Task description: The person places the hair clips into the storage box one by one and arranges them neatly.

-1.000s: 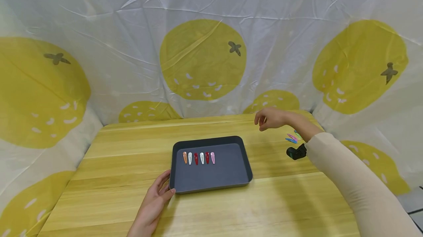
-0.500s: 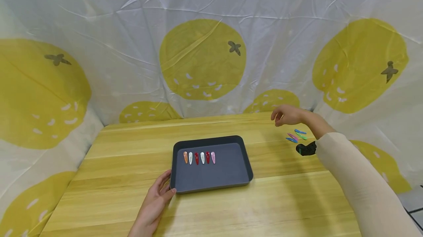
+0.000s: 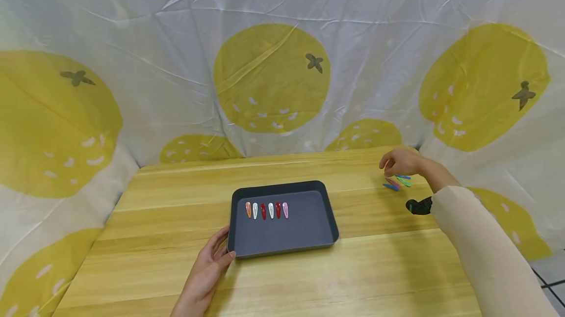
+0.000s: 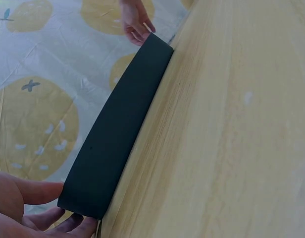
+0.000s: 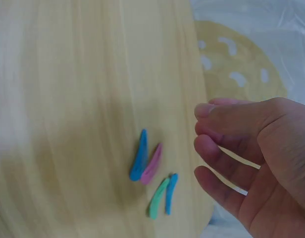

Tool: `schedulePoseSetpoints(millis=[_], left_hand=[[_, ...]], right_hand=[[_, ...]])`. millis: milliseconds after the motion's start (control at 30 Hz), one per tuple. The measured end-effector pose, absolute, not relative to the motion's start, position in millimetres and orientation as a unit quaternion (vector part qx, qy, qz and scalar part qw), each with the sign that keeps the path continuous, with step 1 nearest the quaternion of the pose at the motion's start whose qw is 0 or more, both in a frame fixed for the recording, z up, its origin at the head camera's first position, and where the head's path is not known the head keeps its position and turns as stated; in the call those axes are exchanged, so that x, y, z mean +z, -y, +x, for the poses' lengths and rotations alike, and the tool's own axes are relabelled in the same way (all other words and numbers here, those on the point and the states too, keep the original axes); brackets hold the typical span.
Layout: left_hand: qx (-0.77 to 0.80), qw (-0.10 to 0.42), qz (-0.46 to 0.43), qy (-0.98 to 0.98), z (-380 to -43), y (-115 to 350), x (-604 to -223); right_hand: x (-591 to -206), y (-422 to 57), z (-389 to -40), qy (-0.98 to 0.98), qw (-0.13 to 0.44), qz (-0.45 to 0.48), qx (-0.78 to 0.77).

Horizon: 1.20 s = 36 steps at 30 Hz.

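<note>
My left hand (image 3: 204, 270) grips the near left corner of a dark grey baking tray (image 3: 304, 247), thumb at the rim and fingers along the side. In the left wrist view, that thumb and fingers touch the end of the tray (image 4: 115, 129). Inside the tray, several snap hair clips stand in a row: orange (image 3: 248, 210), white, red and pink (image 3: 285, 210). My right hand (image 3: 400, 161) hovers above loose hair clips at the table's far right, its fingers loosely bent around nothing. The right wrist view shows two blue clips, a pink clip (image 5: 151, 164) and a green clip (image 5: 158, 198).
The wooden table (image 3: 154, 228) ends at a white cloth (image 3: 176, 86) printed with yellow fruit, which hangs behind and at both sides. A black device (image 3: 418, 206) is by the right sleeve.
My right hand has moved right, away from the tray, then lowered over the loose hair clips. The left hand and the tray have stayed in place.
</note>
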<state>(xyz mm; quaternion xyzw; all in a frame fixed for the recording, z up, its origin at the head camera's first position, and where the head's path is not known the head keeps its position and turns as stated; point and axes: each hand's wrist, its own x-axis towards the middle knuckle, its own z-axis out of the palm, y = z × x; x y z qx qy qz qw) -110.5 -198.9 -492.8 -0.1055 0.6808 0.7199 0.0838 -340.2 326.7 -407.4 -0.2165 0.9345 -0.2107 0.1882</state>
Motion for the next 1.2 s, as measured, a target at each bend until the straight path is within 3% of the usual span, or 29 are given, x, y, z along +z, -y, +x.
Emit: schedulePoseSetpoints(millis=[667, 1200], left_hand=[[0.720, 0.075, -0.098, -0.683, -110, 201, -494], [0.721, 0.076, -0.100, -0.681, -110, 200, -493]], right_hand=[[-456, -355, -325, -0.938, 0.190, -0.182, -0.224], [-463, -352, -324, -0.945, 0.169, -0.197, -0.200]])
